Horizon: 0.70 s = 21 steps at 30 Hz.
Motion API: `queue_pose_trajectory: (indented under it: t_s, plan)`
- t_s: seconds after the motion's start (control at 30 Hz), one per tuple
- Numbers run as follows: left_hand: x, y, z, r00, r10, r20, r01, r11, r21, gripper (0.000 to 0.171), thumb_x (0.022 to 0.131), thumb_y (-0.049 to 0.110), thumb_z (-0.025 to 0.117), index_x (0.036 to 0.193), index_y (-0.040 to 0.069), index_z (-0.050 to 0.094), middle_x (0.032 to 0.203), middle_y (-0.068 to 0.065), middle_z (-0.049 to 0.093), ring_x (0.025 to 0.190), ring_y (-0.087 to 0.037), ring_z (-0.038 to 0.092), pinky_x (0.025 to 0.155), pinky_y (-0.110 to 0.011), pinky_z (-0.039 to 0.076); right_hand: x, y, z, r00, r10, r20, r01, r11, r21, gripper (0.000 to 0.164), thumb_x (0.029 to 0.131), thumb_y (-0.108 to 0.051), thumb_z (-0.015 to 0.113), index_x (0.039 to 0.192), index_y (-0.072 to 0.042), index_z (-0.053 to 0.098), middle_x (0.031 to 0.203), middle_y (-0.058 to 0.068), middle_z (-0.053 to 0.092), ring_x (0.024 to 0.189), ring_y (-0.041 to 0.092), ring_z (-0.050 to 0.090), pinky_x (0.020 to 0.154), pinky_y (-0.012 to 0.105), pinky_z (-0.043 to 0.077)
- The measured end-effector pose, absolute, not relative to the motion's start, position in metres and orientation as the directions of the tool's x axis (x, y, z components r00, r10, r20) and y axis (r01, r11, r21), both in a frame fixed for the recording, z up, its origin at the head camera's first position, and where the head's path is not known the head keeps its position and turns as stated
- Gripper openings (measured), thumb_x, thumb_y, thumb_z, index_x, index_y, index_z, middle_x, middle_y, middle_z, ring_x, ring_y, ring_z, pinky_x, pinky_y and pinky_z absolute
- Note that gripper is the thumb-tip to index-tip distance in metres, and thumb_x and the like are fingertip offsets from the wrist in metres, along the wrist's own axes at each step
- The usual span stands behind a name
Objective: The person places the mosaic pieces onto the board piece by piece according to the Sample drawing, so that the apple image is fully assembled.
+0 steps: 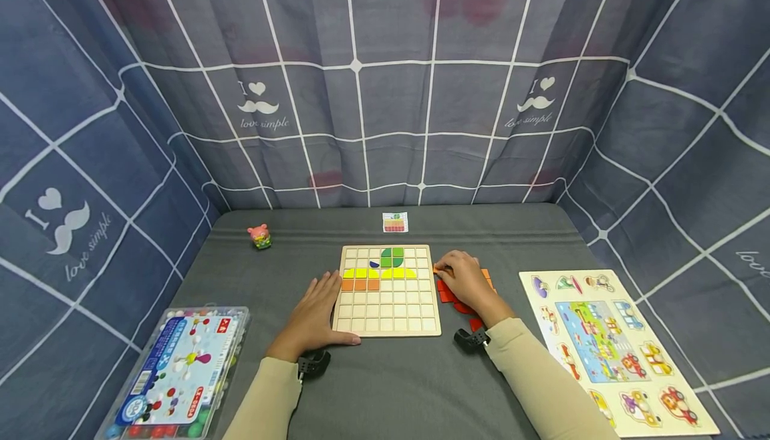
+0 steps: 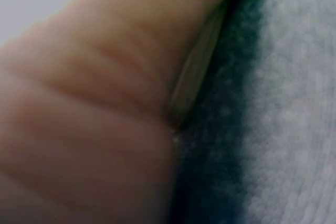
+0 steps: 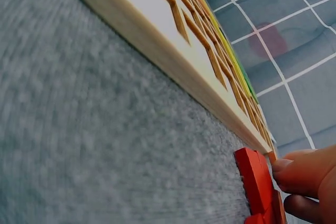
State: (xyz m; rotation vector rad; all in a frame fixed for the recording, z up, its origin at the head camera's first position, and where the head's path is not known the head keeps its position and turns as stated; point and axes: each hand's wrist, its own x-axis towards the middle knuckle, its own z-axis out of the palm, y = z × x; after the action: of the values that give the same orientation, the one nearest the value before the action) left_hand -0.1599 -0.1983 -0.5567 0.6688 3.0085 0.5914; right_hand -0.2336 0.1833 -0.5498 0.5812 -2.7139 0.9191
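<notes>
A wooden grid board (image 1: 388, 309) lies on the dark cloth. Green, blue and yellow pieces fill cells in its upper rows, and a short run of orange tiles (image 1: 361, 285) begins the row under the yellow. My left hand (image 1: 315, 316) rests against the board's left side, fingers extended, thumb along the near edge; a blurred close-up of it fills much of the left wrist view. Just off the board's right edge, my right hand (image 1: 466, 281) pinches an orange tile (image 3: 272, 157) between thumb and fingers. Red tiles (image 3: 256, 179) lie in a pile beneath and beside that hand.
Behind the board lies a small pattern card (image 1: 395, 223). A pink-headed figurine (image 1: 260, 236) stands at the far left. A clear case of molecule-model parts (image 1: 174, 370) sits at near left, and a wooden picture puzzle (image 1: 541, 286) at right. Patterned curtains surround the table.
</notes>
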Motion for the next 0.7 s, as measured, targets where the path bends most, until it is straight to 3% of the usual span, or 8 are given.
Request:
queue_pose_trajectory:
  t_s: [0.13,0.37,0.7]
  plan:
    - [-0.16,-0.198,-0.556,-0.908,0.414,0.07,0.41,0.839,0.357,0.152,0.062,0.095,0.071,0.166,-0.003,0.021,0.172,-0.018,0.02,0.159,-0.033,0.013,0.128,-0.049,0.006,-0.233,0.183,-0.551,-0.889,-0.294,0.351,-0.449,0.709,-0.543,0.011,0.095,-0.008,0.08,0.106,-0.008,0.082,0.112,0.007,0.07,0.111,0.033,0.064,0.103,0.064,0.042]
    - [-0.161,-0.199,-0.557,-0.903,0.421,0.081,0.421,0.832,0.361,0.151,0.063,0.095,0.07,0.166,-0.003,0.021,0.171,-0.019,0.02,0.158,-0.034,0.013,0.127,-0.05,0.007,-0.23,0.177,-0.546,-0.884,-0.306,0.353,-0.464,0.664,-0.586,0.01,0.096,-0.005,0.08,0.106,-0.006,0.081,0.111,0.006,0.069,0.099,0.025,0.068,0.084,0.039,0.059]
    - [-0.161,-0.198,-0.557,-0.91,0.408,0.076,0.406,0.842,0.355,0.152,0.061,0.096,0.07,0.166,-0.002,0.021,0.172,-0.016,0.019,0.159,-0.032,0.013,0.128,-0.048,0.007,-0.223,0.15,-0.542,-0.85,-0.395,0.349,-0.527,0.613,-0.589,0.008,0.096,-0.006,0.08,0.104,-0.008,0.081,0.11,0.003,0.067,0.099,0.022,0.067,0.084,0.04,0.059]
